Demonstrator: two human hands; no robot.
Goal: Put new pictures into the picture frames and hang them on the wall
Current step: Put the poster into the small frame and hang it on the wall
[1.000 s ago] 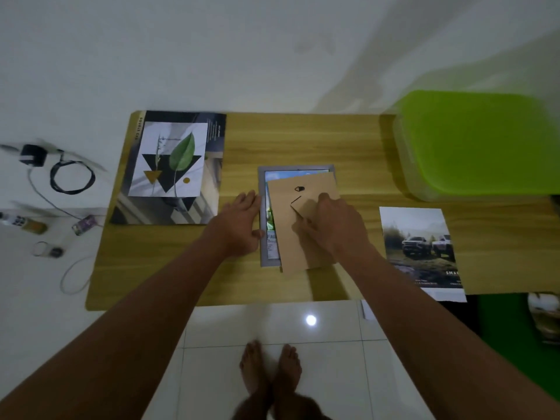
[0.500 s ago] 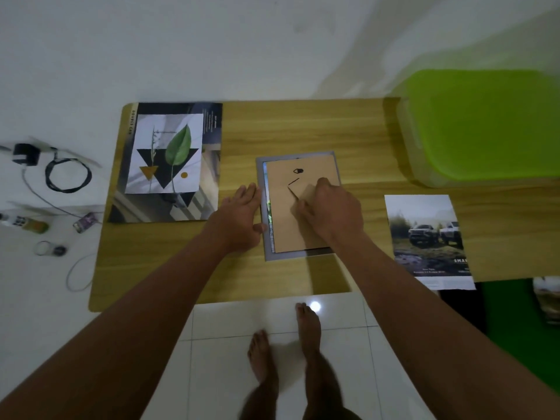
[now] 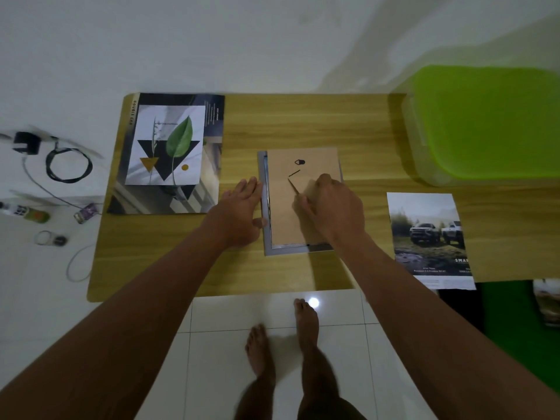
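Nearest: two bare feet on white floor tiles, just short of the near edge of the wooden surface. Both forearms reaching forward over that edge.

At the near right of the surface: truck print, lying flat, its near edge overhanging the surface.

Left hand: wide, fingers straight and close together, palm down on the surface just beside the left rail of the grey picture frame, thumb touching that rail. Holding nothing.

Right hand: narrow, fingers curled, resting on the brown backing board and pinching a raised flap of it beside a dark slit.

Picture frame lying face down in the middle of the surface, between the two hands' sides, well apart from the truck print. Backing board lying on it, grey rail exposed mainly along the left and near sides, a thin strip of print showing at the near end. Black hanger tab near the far end of the board.

Further left: leaf print lying on a larger dark poster.

Far right: clear box with green lid.

On the floor left of the surface: coiled black cable, charger, small bottle.

Farthest: plain white wall.
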